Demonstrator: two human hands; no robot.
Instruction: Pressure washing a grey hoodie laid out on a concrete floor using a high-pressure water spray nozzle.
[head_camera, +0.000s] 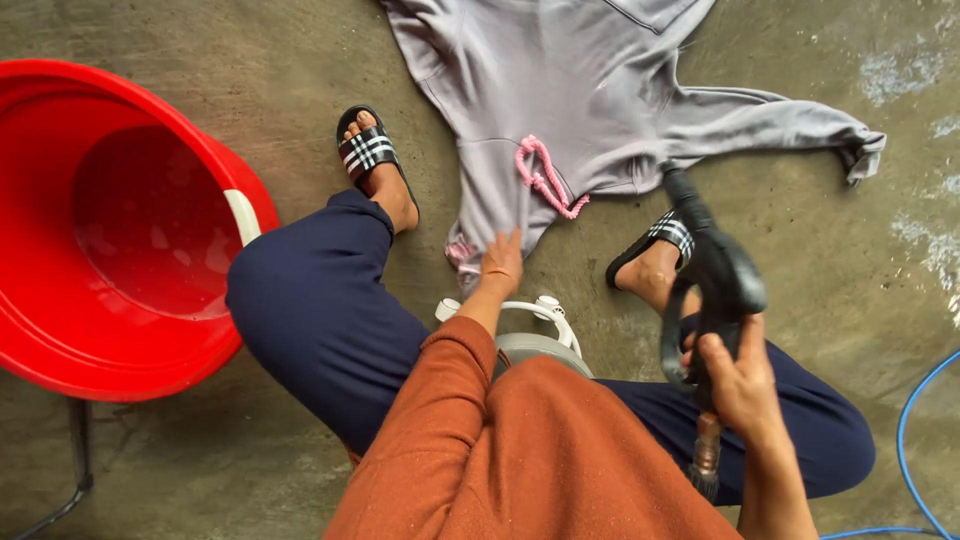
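Grey hoodie (590, 90) with pink cord (545, 178) lies spread flat on the concrete floor (300, 60); left hand (501, 264) presses open on its hem, right hand (742, 385) grips a black spray gun (715, 270)

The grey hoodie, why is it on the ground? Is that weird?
Yes, a little. The grey hoodie lies spread flat on the wet concrete floor. The left hand presses its edge; the right hand holds a black spray gun.

Matt cloth hoodie (590, 90), glossy plastic basin (130, 230)
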